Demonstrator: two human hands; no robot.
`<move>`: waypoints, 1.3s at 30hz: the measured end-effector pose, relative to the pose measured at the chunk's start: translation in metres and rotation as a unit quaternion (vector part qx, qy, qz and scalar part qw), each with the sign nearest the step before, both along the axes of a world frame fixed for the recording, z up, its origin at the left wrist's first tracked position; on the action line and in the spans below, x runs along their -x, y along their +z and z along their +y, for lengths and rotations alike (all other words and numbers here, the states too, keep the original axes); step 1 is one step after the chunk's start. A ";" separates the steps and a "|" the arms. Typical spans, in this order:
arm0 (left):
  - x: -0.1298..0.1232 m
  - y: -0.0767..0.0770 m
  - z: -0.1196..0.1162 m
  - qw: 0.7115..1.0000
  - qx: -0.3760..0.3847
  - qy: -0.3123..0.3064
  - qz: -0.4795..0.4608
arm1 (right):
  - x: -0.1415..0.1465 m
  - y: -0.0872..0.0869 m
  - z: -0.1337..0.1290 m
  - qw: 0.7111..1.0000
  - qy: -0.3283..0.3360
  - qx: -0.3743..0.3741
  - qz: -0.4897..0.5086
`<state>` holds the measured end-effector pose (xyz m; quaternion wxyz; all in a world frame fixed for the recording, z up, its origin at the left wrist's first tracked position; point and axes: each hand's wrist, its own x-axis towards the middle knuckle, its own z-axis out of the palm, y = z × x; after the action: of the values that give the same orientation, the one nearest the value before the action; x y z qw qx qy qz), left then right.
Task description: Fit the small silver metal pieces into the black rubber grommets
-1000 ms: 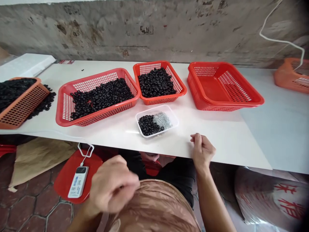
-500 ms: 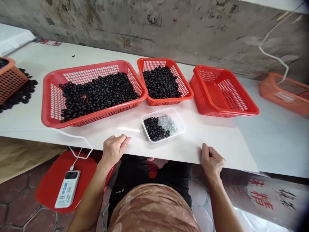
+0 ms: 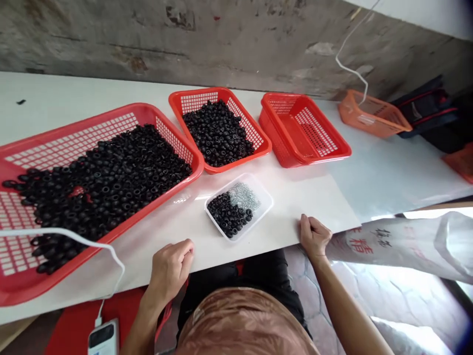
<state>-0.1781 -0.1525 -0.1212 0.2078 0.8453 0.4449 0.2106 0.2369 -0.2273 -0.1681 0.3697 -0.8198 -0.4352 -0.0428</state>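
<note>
My left hand (image 3: 170, 268) rests curled at the table's front edge, in front of the large red basket (image 3: 148, 204) of black rings (image 3: 111, 177). My right hand (image 3: 315, 235) lies closed at the same edge, farther right. Neither hand shows anything in its fingers. Between them and a little farther back is a clear plastic tub (image 3: 260, 217), with black rings (image 3: 226, 214) on its left side and small shiny metal pieces (image 3: 244, 196) at its back. A smaller red basket (image 3: 264, 148) behind the tub also holds black rings.
Stacked red baskets (image 3: 310, 128) stand back right on the white table (image 3: 288, 197). Beyond them are an orange basket (image 3: 373, 116) and a dark bag (image 3: 424, 106). A white cable (image 3: 114, 256) runs to a power bank (image 3: 103, 340) at lower left.
The view has turned toward the right, showing more of the right side and bringing the large basket closer. My left hand's thumb now lies nearer its fingers; both hands remain at the table edge.
</note>
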 end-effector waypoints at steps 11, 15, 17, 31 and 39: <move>0.001 -0.009 -0.007 0.999 -0.043 0.011 -0.021 | 0.008 0.012 -0.001 1.000 0.007 -0.009 -0.008; -0.007 -0.014 -0.012 0.982 -0.115 0.147 0.011 | 0.004 0.010 -0.002 1.000 0.021 0.016 -0.012; -0.011 -0.018 -0.013 0.958 -0.157 0.238 0.025 | 0.002 0.010 -0.002 0.999 0.028 0.022 -0.016; -0.026 -0.019 -0.017 0.911 -0.154 0.374 0.083 | -0.009 -0.002 -0.003 0.997 0.072 0.000 -0.042; -0.026 -0.014 -0.017 0.926 -0.160 0.329 0.093 | -0.005 -0.002 0.000 0.998 0.045 -0.011 -0.042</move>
<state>-0.1520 -0.1697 -0.1355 -0.0532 0.6894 0.6755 0.2560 0.2415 -0.2273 -0.1706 0.3613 -0.7930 -0.4862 -0.0654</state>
